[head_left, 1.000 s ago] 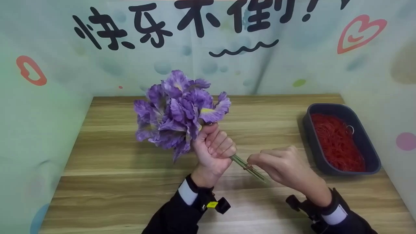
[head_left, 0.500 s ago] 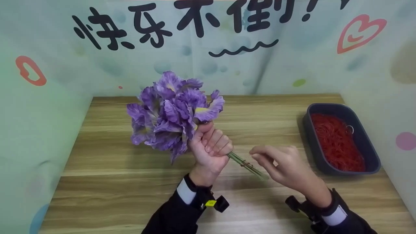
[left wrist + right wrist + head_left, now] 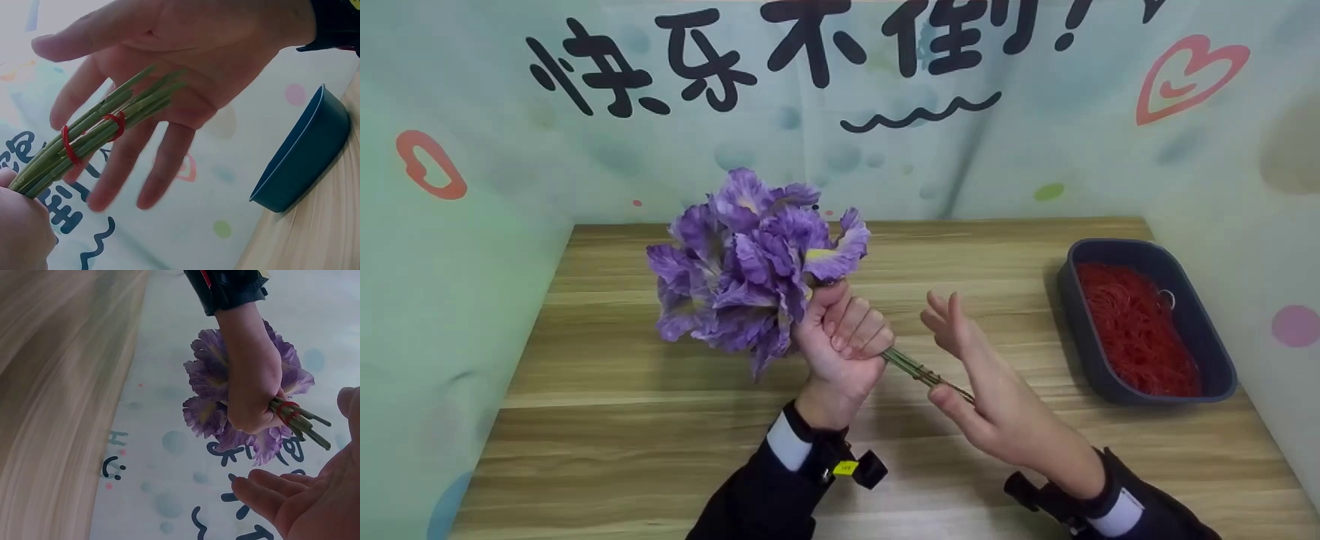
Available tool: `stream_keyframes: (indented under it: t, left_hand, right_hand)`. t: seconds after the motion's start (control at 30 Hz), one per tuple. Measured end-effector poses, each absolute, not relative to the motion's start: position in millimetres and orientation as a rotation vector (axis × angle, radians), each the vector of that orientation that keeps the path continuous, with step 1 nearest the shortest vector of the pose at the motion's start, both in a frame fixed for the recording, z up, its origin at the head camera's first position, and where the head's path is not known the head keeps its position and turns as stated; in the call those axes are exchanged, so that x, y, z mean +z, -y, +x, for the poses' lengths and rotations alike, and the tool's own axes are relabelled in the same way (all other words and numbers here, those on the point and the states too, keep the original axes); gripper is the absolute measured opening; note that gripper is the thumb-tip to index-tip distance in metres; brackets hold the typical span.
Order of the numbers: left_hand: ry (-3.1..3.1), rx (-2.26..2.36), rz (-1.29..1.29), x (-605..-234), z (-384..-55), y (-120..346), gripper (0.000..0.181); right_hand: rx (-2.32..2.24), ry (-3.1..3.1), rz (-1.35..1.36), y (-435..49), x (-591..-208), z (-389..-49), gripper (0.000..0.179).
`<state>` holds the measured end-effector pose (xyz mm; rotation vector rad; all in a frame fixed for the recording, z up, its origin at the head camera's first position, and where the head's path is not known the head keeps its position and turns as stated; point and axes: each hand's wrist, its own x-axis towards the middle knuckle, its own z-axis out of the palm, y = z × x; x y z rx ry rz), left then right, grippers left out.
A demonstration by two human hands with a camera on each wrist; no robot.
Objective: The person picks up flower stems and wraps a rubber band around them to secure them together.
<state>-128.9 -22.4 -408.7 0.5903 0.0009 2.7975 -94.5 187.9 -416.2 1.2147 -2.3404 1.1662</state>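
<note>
Just above the near half of the wooden table (image 3: 607,420), the right hand (image 3: 990,390) was spread, fingers straight and apart, palm up behind the cut ends of the stems (image 3: 919,371); whether the thumb touched those ends could not be told. Next to it, the left hand (image 3: 844,341) was a tight fist, fingers curled right round the stems just under the blooms, holding the bunch clear of the table and tilted, heads up and to the left.

And the binding looked done: a red rubber band (image 3: 70,147) sat wound round the stems in two loops, snug, with the green ends poking out past it. By my reading, only putting the bunch down remained.

The flowers (image 3: 750,270) themselves were purple with touches of yellow, packed into one full, ruffled head, stems thin, straight and lying close together.

Farther back on the right, a dark tray (image 3: 1069,300) held a heap of spare red bands (image 3: 1136,330).
</note>
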Motion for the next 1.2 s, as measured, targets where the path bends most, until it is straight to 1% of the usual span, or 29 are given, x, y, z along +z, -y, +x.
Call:
stream_keyframes:
  t: [0.1, 0.3, 0.67, 0.83, 1.03, 1.1, 1.2]
  left_hand:
    - [-0.022, 2.805, 0.584, -409.6, -129.2, 22.1, 0.067]
    - [-0.043, 2.814, 0.562, -408.7, -128.4, 21.8, 0.068]
    - [-0.054, 2.832, 0.551, -411.5, -129.9, 21.7, 0.068]
    - [-0.034, 2.833, 0.529, -412.0, -130.4, 21.5, 0.067]
    - [-0.036, 2.844, 0.496, -412.6, -131.2, 21.2, 0.067]
    - [-0.048, 2.846, 0.488, -413.3, -131.8, 21.0, 0.067]
    - [-0.067, 2.841, 0.483, -413.9, -132.3, 20.7, 0.068]
  right_hand:
    - [1.117, 2.406, 1.214, -184.6, -419.6, -93.5, 0.087]
    - [1.07, 2.501, 1.194, -181.4, -422.3, -91.3, 0.091]
    - [0.946, 2.625, 1.089, -176.7, -422.8, -88.2, 0.077]
    - [0.888, 2.711, 1.005, -175.1, -421.7, -86.9, 0.058]
    - [0.846, 2.691, 1.046, -173.4, -423.0, -88.6, 0.019]
    - [0.844, 2.675, 1.073, -172.9, -423.2, -89.5, 0.014]
    - [0.859, 2.683, 1.092, -172.5, -422.3, -89.9, 0.014]
